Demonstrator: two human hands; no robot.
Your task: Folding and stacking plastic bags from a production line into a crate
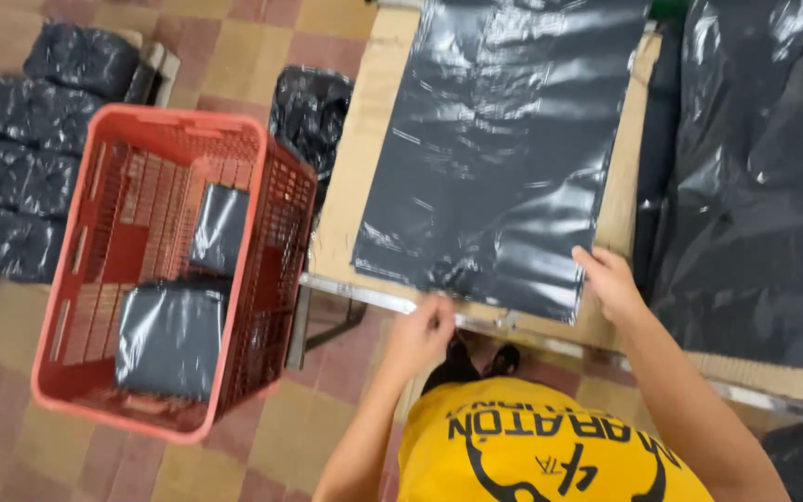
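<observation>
A large flat dark-grey plastic mailer bag (499, 149) lies spread on the desk (350, 177). Left of it, two folded grey packages (171, 336) lie inside the red crate (85, 232), one nearer (220, 228) the crate's far wall. Further left, black wrapped bundles (11, 177) are stacked. Right of the mailer lies a heap of dark plastic sheeting (764, 186).

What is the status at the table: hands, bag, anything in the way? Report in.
Left hand pinching near edge of flat black plastic bag. Right hand on its near right corner. Bag flat on table. Red crate alongside, not obstructing.
</observation>
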